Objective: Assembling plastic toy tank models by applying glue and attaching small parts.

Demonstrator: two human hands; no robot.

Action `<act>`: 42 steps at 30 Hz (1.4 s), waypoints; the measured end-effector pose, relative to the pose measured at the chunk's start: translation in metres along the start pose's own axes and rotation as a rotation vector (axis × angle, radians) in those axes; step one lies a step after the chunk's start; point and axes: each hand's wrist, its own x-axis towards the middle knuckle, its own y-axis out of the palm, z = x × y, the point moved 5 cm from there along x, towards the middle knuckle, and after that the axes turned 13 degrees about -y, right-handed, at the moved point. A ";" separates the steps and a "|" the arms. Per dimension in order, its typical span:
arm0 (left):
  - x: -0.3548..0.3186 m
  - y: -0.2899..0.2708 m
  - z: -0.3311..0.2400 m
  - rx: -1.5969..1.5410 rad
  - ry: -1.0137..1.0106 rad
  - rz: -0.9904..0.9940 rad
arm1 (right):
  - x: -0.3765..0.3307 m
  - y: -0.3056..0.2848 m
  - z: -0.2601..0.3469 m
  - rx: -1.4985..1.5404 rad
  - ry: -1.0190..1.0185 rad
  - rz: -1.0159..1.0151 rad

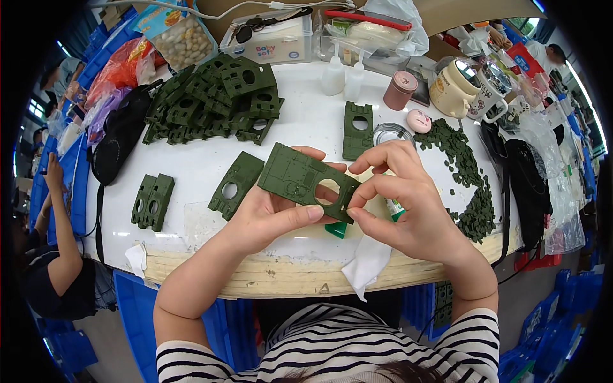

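Observation:
My left hand [271,220] grips a dark green plastic model tank hull top [300,179] from below, its thumb on the near edge beside the round hole. At the piece's right end, my right hand [402,204] has thumb and forefinger pinched together against the edge. Whatever sits between those fingertips is too small or hidden to make out. Another hull top [236,185] lies left of my hands, and one more [357,131] lies beyond them. Further left, two narrower-looking green pieces [152,202] rest side by side.
A heap of green hull tops [211,96] fills the back left. Many tiny green parts [456,153] spread at the right. White squeeze bottles [332,76], a pink canister [401,89] and a cream mug [454,89] stand behind. A white tissue [368,262] hangs over the near edge.

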 end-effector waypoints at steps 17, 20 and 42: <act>0.000 0.001 0.001 0.005 0.009 0.015 | 0.000 0.000 0.000 0.008 0.005 0.008; 0.000 0.000 0.001 0.004 0.011 0.017 | 0.000 0.001 0.000 -0.008 -0.001 0.007; -0.001 0.000 0.001 -0.016 0.004 0.075 | 0.000 0.001 0.002 -0.057 -0.029 -0.007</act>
